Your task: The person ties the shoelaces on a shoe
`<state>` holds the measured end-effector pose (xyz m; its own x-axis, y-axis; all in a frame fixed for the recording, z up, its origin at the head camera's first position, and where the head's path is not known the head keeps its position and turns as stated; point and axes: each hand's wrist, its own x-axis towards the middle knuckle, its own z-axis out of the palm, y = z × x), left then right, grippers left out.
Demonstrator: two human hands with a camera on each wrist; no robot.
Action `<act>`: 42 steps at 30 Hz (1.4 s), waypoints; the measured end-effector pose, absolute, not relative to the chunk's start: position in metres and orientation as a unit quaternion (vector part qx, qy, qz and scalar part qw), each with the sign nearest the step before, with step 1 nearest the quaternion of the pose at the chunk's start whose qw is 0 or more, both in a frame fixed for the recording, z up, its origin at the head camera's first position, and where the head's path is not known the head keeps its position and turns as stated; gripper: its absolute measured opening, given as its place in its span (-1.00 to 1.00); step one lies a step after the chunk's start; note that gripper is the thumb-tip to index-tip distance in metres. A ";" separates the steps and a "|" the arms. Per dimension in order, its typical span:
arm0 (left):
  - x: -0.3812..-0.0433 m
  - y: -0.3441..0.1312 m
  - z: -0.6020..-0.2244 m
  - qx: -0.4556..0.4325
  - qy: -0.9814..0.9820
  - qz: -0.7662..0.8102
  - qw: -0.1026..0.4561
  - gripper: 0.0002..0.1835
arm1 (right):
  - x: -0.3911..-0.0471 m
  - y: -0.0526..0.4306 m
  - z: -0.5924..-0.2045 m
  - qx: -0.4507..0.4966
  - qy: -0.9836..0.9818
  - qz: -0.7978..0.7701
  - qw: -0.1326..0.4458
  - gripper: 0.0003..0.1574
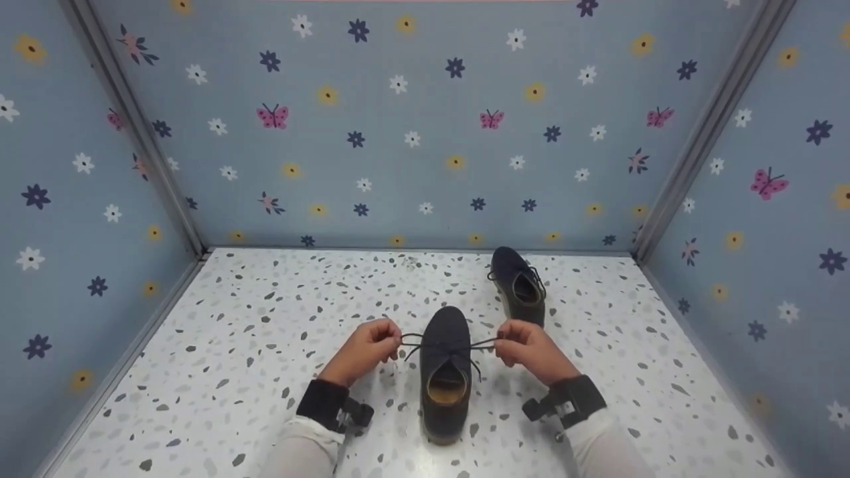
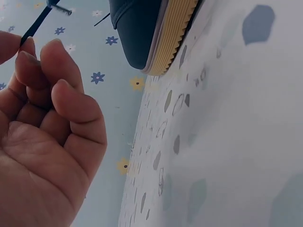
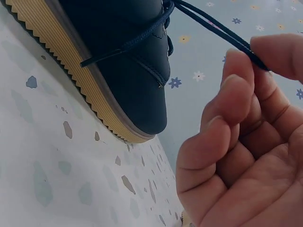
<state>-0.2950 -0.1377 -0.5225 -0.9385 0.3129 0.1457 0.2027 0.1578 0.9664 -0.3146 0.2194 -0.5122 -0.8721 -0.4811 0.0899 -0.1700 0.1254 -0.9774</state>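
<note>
A dark navy lace-up shoe [image 1: 443, 328] stands upright on the floor between the hands, toe pointing away. To its left, my left hand [image 1: 365, 348] pinches a lace loop [image 1: 412, 335] between thumb and fingertips. On the other side, my right hand [image 1: 531, 348] pinches a second loop; the right wrist view shows this doubled lace [image 3: 215, 26] stretched from the shoe to the thumb and finger. Both loops are drawn outward from a knot at the middle of the shoe. A loose lace end [image 3: 102, 56] hangs over the shoe's side, above its ridged yellow sole [image 3: 61, 56].
A matching shoe [image 1: 510, 265] with tied laces stands farther back, just beyond my right hand. Blue flower-and-butterfly panels [image 1: 438, 186] enclose the speckled white floor [image 1: 299, 292] at the back and both sides. Each wrist wears a black strap with a small camera.
</note>
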 end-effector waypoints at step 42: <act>-0.290 -0.123 -0.496 0.177 0.854 0.489 -0.025 -0.82 | -0.311 0.218 -0.499 -0.300 0.736 -0.593 0.127 -0.76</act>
